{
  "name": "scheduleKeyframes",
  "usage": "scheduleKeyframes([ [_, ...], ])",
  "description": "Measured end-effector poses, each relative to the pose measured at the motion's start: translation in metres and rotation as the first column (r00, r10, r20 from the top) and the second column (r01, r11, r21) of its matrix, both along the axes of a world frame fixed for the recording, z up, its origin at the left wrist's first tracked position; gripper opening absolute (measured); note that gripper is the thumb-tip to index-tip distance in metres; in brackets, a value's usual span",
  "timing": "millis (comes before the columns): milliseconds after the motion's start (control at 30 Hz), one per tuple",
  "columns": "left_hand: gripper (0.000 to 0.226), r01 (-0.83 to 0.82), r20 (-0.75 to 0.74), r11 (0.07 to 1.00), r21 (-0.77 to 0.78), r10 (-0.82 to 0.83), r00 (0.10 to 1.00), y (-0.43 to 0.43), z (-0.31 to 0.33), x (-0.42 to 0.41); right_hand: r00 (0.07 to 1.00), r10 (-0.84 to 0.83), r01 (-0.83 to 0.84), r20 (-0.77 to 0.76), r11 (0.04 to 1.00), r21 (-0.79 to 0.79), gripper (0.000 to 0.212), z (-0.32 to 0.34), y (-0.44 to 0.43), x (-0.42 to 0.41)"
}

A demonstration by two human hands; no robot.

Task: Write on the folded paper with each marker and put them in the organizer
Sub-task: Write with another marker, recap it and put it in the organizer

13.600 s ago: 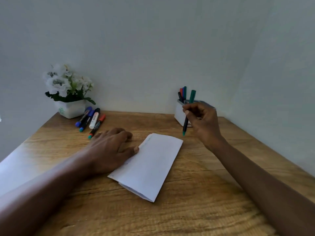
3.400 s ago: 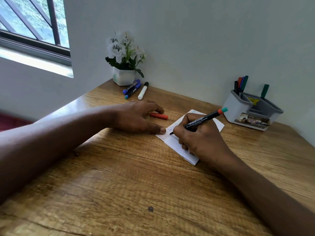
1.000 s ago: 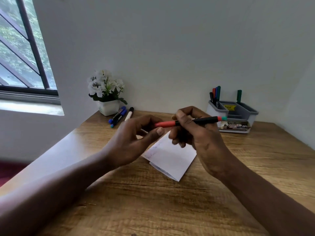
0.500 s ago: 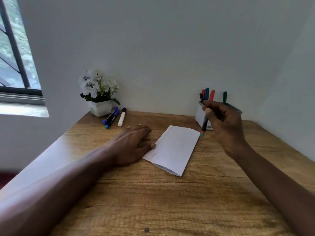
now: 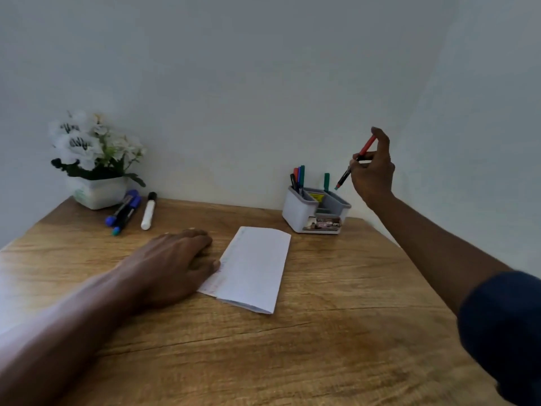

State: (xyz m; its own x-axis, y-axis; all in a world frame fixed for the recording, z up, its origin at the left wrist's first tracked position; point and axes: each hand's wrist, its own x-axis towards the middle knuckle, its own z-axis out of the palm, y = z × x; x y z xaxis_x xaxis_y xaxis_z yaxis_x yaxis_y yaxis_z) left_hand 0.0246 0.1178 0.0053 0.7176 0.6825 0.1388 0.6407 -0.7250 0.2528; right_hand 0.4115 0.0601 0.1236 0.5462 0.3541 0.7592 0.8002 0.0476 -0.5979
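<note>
My right hand (image 5: 373,171) holds a capped red marker (image 5: 366,149), tilted, its teal end pointing down just above and right of the grey organizer (image 5: 301,213). Several markers (image 5: 298,175) stand in the organizer's left cup, and a green one (image 5: 326,181) stands in a rear slot. The folded white paper (image 5: 257,268) lies flat mid-table with faint writing along its left edge. My left hand (image 5: 172,265) rests flat on the table, its thumb touching the paper's left edge. Three more markers lie at the back left: two blue ones (image 5: 126,208) and a white one (image 5: 148,210).
A white pot of white flowers (image 5: 93,171) stands in the back left corner beside the loose markers. The wooden table (image 5: 322,347) meets pale walls at the back and right.
My right hand has lifted the red marker up and to the right, from in front of the organizer to above its right side. My left hand stays flat beside the paper.
</note>
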Motion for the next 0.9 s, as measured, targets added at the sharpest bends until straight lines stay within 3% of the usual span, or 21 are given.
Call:
scheduleKeyframes([
  [167, 0.065, 0.013, 0.005, 1.000, -0.005, -0.012, 1.000, 0.002, 0.001, 0.001, 0.990, -0.078, 0.089, 0.115, 0.992, -0.088, 0.070, 0.003, 0.017, 0.014],
  [333, 0.063, 0.009, 0.015, 1.000, -0.007, -0.009, 1.000, 0.002, 0.002, 0.002, 0.972, -0.076, 0.141, 0.223, 0.947, -0.290, 0.066, -0.021, 0.023, 0.023],
  [533, 0.062, 0.013, 0.023, 1.000, -0.029, -0.012, 1.000, 0.002, 0.004, 0.002, 0.964, -0.069, 0.186, 0.258, 0.867, -0.463, 0.062, -0.042, 0.028, 0.033],
  [700, 0.060, 0.013, 0.019, 0.999, -0.033, -0.012, 1.000, 0.000, 0.006, 0.003, 0.974, -0.011, 0.150, 0.226, 0.778, -0.610, 0.073, -0.037, 0.037, 0.035],
  [900, 0.061, 0.007, 0.003, 0.999, -0.050, -0.007, 1.000, -0.001, 0.007, 0.003, 0.968, -0.106, 0.229, 0.228, 0.741, -0.631, 0.080, -0.029, 0.043, 0.033],
])
